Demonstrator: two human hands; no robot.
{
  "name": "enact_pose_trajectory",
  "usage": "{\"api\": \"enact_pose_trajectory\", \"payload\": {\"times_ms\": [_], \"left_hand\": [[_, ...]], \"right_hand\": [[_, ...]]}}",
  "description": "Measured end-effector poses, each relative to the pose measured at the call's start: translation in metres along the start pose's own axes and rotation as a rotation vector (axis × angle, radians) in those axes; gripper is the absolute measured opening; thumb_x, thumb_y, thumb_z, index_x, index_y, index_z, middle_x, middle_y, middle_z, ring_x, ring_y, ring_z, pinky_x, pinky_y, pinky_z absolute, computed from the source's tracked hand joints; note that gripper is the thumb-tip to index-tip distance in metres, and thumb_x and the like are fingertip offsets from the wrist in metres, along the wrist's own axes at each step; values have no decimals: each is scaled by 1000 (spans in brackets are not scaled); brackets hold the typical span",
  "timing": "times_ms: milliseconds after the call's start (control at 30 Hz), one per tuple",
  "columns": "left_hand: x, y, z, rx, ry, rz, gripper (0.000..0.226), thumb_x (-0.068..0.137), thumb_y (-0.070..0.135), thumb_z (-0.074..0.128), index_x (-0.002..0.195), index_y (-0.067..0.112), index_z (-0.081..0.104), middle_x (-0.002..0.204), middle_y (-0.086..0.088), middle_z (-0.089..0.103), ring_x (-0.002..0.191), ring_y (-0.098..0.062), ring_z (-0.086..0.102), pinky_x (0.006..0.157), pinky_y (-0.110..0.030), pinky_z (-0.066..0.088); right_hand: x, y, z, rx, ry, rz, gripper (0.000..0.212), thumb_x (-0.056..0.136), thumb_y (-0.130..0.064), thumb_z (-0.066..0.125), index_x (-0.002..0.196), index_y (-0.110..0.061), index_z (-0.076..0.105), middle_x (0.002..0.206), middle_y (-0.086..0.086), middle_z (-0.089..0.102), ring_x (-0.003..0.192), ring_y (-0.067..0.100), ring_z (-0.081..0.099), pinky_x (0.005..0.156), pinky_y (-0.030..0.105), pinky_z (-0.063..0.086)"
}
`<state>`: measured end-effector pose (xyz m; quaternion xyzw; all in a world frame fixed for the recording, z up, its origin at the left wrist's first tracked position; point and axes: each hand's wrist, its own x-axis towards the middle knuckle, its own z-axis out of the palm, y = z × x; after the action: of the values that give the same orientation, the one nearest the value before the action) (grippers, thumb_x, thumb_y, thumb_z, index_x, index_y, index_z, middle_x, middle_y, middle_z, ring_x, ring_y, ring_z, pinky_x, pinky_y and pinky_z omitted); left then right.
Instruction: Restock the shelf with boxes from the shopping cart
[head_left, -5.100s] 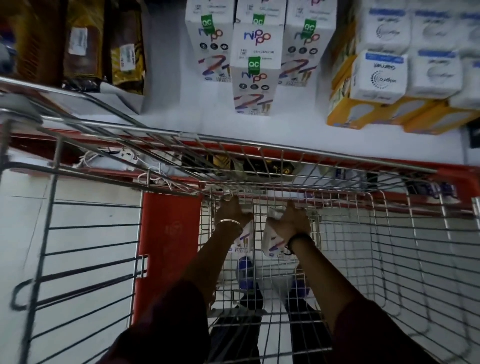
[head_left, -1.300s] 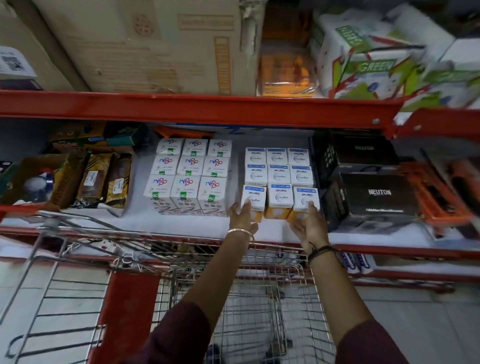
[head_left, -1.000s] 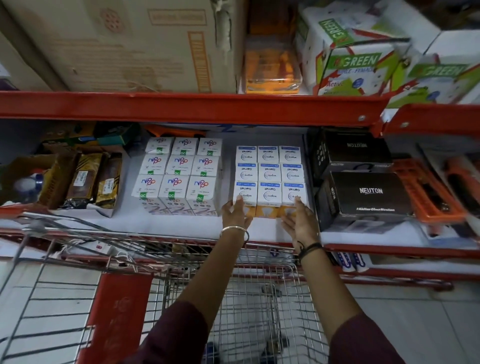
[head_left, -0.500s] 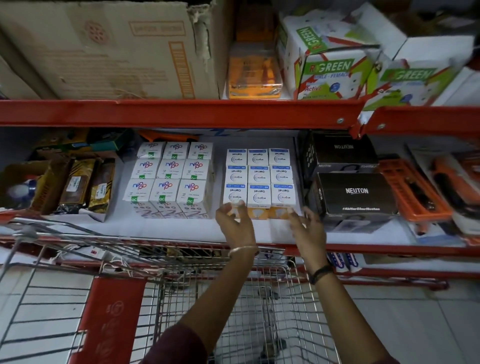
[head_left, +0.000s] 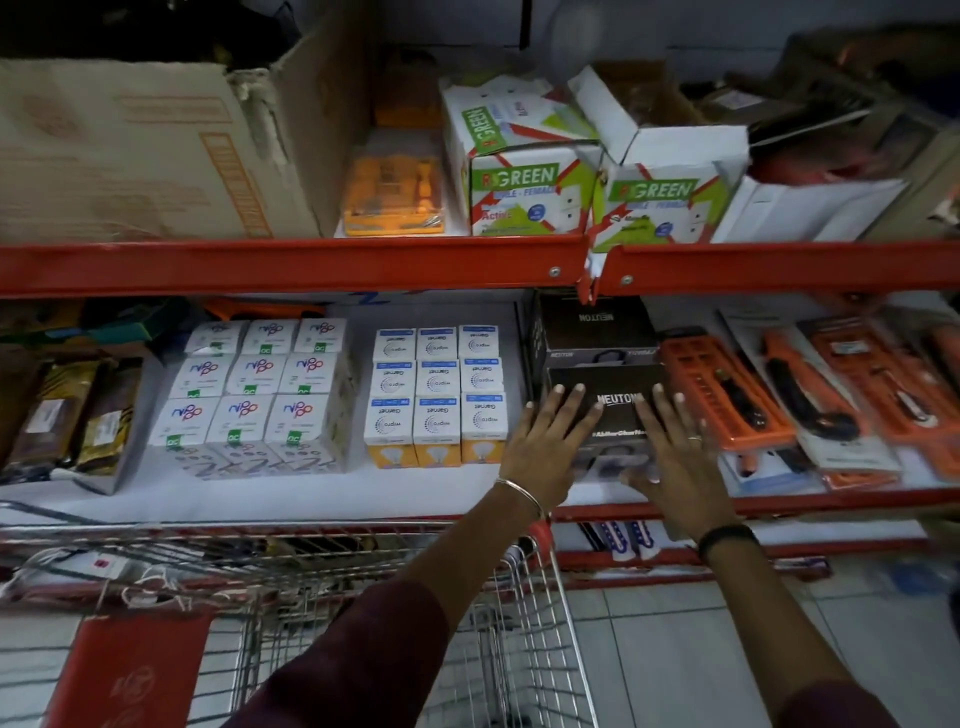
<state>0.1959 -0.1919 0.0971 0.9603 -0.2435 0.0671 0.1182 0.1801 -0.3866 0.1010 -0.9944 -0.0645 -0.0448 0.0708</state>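
On the white middle shelf stand two blocks of small boxes: white Nippo boxes on the left and white-and-yellow bulb boxes beside them. To their right sit two black Neuton boxes, one behind the other. My left hand and my right hand lie flat with fingers spread in front of the nearer black box, one at each side of it. Neither hand holds anything. The wire shopping cart stands below my arms; I cannot see any boxes in it.
Orange tool packs lie right of the black boxes. The red upper shelf rail carries a large cardboard carton, an orange pack and green-and-white boxes. Brown packets fill the far left.
Both hands have left the bulb boxes and moved right to the nearer black Neuton box. The view has shifted right and closer to the shelf.
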Motion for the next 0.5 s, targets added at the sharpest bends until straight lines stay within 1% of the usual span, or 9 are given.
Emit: {"api": "enact_pose_trajectory", "payload": {"times_ms": [67, 133, 200, 267, 333, 400, 467, 500], "left_hand": [[3, -1, 5, 60, -10, -15, 87, 75, 15, 66, 144, 27, 14, 157, -7, 17, 144, -29, 16, 113, -52, 23], [8, -3, 8, 96, -7, -21, 89, 75, 12, 67, 144, 28, 13, 157, -7, 17, 144, -30, 17, 112, -52, 26], [14, -6, 8, 115, -18, -33, 91, 74, 7, 67, 144, 29, 11, 157, -7, 17, 144, -30, 17, 110, -53, 30], [19, -10, 9, 123, -27, -47, 95, 74, 8, 69, 144, 29, 9, 157, -6, 17, 143, -30, 18, 109, -52, 31], [20, -12, 9, 125, -37, -65, 97, 73, 9, 71, 144, 29, 8, 157, -6, 18, 143, -30, 20, 109, -51, 32], [18, -11, 8, 119, -65, -66, 92, 78, 7, 65, 144, 29, 5, 158, -5, 11, 144, -29, 14, 111, -51, 27], [19, -9, -2, 93, -92, -56, 84, 83, 7, 58, 145, 30, 5, 159, -3, 4, 146, -28, 6, 115, -52, 19], [19, -10, -4, 60, -89, -50, 80, 84, 11, 57, 145, 30, 9, 159, -3, 6, 146, -27, 7, 115, -53, 17]], "right_hand": [[6, 2, 5, -25, 17, -10, 106, 71, -23, 78, 149, -23, 6, 161, 6, 7, 147, 24, 2, 115, 50, 15], [14, 1, 6, -16, 24, 5, 106, 67, -16, 81, 149, -19, 14, 160, 9, 16, 147, 29, 12, 113, 53, 29], [22, 0, 6, -14, 0, 20, 103, 66, -16, 81, 149, -18, 18, 159, 10, 20, 146, 31, 17, 106, 54, 40], [28, -1, 7, -16, -19, 23, 101, 67, -20, 80, 149, -18, 21, 158, 10, 22, 146, 32, 19, 103, 54, 44], [28, -2, 7, -35, -9, 25, 99, 67, -23, 81, 148, -18, 24, 157, 11, 26, 145, 32, 23, 104, 53, 43], [27, -3, 7, -54, 11, 19, 96, 68, -22, 80, 147, -18, 26, 157, 10, 27, 144, 31, 24, 107, 54, 39], [28, -4, 5, -65, 39, 19, 92, 71, -25, 77, 148, -19, 26, 157, 9, 26, 145, 30, 23, 112, 56, 31], [27, -3, 7, -72, 45, 18, 90, 73, -29, 75, 147, -19, 26, 157, 8, 26, 145, 29, 22, 113, 59, 25]]}}
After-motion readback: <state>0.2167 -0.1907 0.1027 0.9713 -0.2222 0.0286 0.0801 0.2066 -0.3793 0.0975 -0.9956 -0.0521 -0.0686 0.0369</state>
